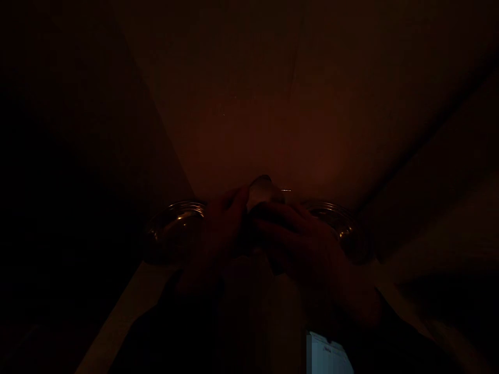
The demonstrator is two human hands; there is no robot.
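Observation:
The scene is very dark. My left hand (222,223) and my right hand (307,244) meet at the middle, fingers curled around a small pale shiny object (262,191) that I cannot make out. A wide round metal bowl (171,228) lies under the hands; its rim shows at both sides, with the right rim (343,228) catching a glint. Most of the bowl's inside is hidden by my hands.
A large flat dim brownish surface (273,104) fills the upper view. A pale ledge (125,311) runs along the lower left. A light box-like thing (327,356) shows at the bottom edge. Dark areas flank both sides.

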